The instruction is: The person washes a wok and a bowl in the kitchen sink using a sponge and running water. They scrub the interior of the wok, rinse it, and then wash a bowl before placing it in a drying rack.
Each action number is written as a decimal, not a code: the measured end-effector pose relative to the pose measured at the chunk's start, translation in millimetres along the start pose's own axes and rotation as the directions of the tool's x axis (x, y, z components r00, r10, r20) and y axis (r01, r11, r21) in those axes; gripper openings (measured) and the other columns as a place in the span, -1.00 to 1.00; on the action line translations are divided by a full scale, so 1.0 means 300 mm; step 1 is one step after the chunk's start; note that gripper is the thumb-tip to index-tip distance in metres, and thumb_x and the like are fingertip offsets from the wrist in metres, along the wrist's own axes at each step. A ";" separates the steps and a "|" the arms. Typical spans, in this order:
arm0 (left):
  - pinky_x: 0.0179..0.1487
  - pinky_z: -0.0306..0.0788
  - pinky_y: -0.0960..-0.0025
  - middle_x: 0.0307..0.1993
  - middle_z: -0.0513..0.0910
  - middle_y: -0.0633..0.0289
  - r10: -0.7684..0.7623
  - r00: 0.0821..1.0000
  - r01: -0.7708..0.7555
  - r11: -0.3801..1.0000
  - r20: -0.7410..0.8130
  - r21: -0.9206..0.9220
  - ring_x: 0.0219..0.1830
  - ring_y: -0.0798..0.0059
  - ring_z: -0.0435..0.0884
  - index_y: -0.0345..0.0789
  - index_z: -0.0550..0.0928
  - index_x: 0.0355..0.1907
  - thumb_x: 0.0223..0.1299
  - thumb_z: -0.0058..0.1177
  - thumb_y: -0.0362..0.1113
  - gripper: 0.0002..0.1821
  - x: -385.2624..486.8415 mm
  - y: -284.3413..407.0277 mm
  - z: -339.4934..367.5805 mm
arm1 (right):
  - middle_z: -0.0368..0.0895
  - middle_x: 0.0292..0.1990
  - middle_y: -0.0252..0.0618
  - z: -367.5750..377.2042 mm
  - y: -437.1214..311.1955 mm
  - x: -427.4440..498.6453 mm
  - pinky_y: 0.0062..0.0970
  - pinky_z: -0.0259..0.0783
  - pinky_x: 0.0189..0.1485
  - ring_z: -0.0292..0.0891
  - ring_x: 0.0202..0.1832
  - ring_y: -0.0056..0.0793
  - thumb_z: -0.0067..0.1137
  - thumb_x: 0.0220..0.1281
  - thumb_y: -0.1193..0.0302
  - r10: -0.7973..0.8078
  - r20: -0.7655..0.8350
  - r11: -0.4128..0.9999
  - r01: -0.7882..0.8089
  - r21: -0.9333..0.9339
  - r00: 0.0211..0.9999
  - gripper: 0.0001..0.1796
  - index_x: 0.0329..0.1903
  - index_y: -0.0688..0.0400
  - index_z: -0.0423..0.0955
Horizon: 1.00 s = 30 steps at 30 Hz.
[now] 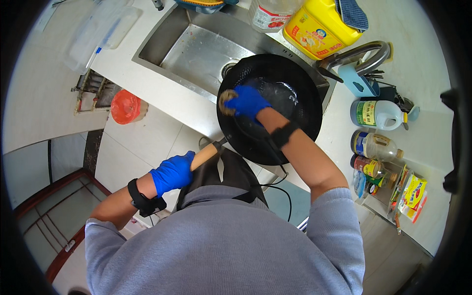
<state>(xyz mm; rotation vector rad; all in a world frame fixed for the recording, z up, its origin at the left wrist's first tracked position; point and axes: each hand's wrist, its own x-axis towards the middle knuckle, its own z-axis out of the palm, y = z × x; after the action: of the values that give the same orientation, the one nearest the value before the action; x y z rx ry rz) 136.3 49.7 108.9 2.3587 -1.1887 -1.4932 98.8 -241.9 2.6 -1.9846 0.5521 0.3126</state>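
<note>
A black wok [295, 129] rests over the right part of the stainless steel sink [199, 48], with some water shining in its bottom. My left hand [172, 173], in a blue glove, grips the wok's wooden handle [204, 156] near the counter's front edge. Inside the wok, my blue-gloved right hand [249, 103] holds a brownish scrubber [227, 102] against the left inner wall; the hand is slightly blurred. The scrubber's far side is hidden by my fingers.
A curved metal faucet [372, 59] stands right of the wok, beside a yellow jug [320, 31]. Several bottles [378, 145] line the counter at the right. A red-lined bin [126, 107] is on the floor at left. A black cable [289, 199] hangs below my right arm.
</note>
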 end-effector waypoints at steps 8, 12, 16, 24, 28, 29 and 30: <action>-0.47 0.49 0.18 -0.53 0.61 -0.06 0.004 0.999 -0.008 0.997 0.044 0.075 -0.57 0.15 0.64 -0.36 0.39 -0.17 0.17 -0.11 -0.36 -0.81 -0.002 0.019 -0.039 | 0.61 -0.26 0.04 0.000 -0.040 -0.035 -0.25 0.48 -0.15 0.55 -0.19 -0.01 0.30 -0.09 0.17 -0.330 0.141 0.858 0.359 -0.367 0.933 -0.57 -0.24 0.24 0.53; -0.36 0.45 0.01 -0.46 0.60 -0.12 -0.017 0.999 0.012 0.995 0.051 0.095 -0.40 -0.11 0.61 -0.36 0.37 -0.19 0.08 0.00 -0.34 -0.75 -0.005 0.019 -0.035 | 0.63 -0.34 0.04 -0.122 -0.032 0.070 -0.16 0.49 -0.21 0.57 -0.29 0.03 0.25 -0.06 0.07 -0.119 -0.141 0.913 0.052 -0.405 0.983 -0.57 -0.36 0.23 0.59; -0.41 0.47 0.05 -0.50 0.60 -0.10 0.009 1.000 -0.010 0.993 0.002 0.116 -0.47 -0.04 0.62 -0.33 0.39 -0.16 0.10 -0.05 -0.36 -0.76 -0.009 0.014 -0.019 | 0.64 -0.36 0.06 -0.277 0.064 0.145 -0.19 0.49 -0.32 0.60 -0.35 -0.07 0.26 -0.01 0.07 0.382 -0.461 0.916 -0.394 0.075 0.801 -0.55 -0.39 0.28 0.59; -0.39 0.45 0.02 -0.49 0.60 -0.11 0.043 0.999 -0.043 0.995 0.001 0.085 -0.44 -0.08 0.61 -0.35 0.38 -0.17 0.08 -0.01 -0.33 -0.74 -0.004 -0.003 -0.023 | 0.59 -0.51 -0.12 -0.299 0.104 0.060 -0.39 0.40 -0.55 0.49 -0.58 -0.35 0.29 0.04 0.23 0.722 -0.419 0.553 -0.095 0.828 0.550 -0.65 -0.36 0.33 0.56; -0.39 0.45 0.01 -0.49 0.60 -0.10 0.042 0.999 -0.043 0.993 0.011 0.105 -0.44 -0.09 0.61 -0.37 0.37 -0.17 0.08 0.00 -0.32 -0.73 -0.001 -0.007 -0.013 | 0.62 -0.43 0.02 -0.191 -0.003 0.112 -0.36 0.47 -0.43 0.56 -0.49 -0.30 0.31 -0.03 0.11 0.172 -0.080 0.978 -0.161 0.131 0.982 -0.47 -0.23 0.39 0.57; -0.39 0.45 0.01 -0.49 0.60 -0.10 0.039 0.999 -0.040 0.993 0.014 0.110 -0.44 -0.09 0.61 -0.37 0.37 -0.18 0.08 0.00 -0.32 -0.73 0.001 -0.012 -0.013 | 0.62 -0.43 0.02 -0.166 -0.024 0.114 -0.36 0.47 -0.42 0.56 -0.48 -0.30 0.33 -0.04 0.11 0.153 0.003 0.983 -0.153 0.103 0.988 -0.46 -0.23 0.40 0.57; -0.41 0.44 0.02 -0.50 0.59 -0.09 0.051 0.999 -0.050 0.992 -0.001 0.115 -0.46 -0.08 0.61 -0.36 0.37 -0.17 0.08 -0.01 -0.34 -0.74 0.000 -0.015 -0.009 | 0.62 -0.43 0.03 -0.147 -0.042 0.110 -0.36 0.47 -0.42 0.56 -0.48 -0.30 0.34 -0.06 0.11 0.134 0.102 0.987 -0.142 0.079 0.986 -0.45 -0.23 0.40 0.56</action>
<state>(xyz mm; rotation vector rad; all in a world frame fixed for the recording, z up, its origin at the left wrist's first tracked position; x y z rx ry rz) 141.1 52.0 108.3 2.3822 -1.3584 -1.4405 132.8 -284.4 17.8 -1.8418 0.6328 0.4604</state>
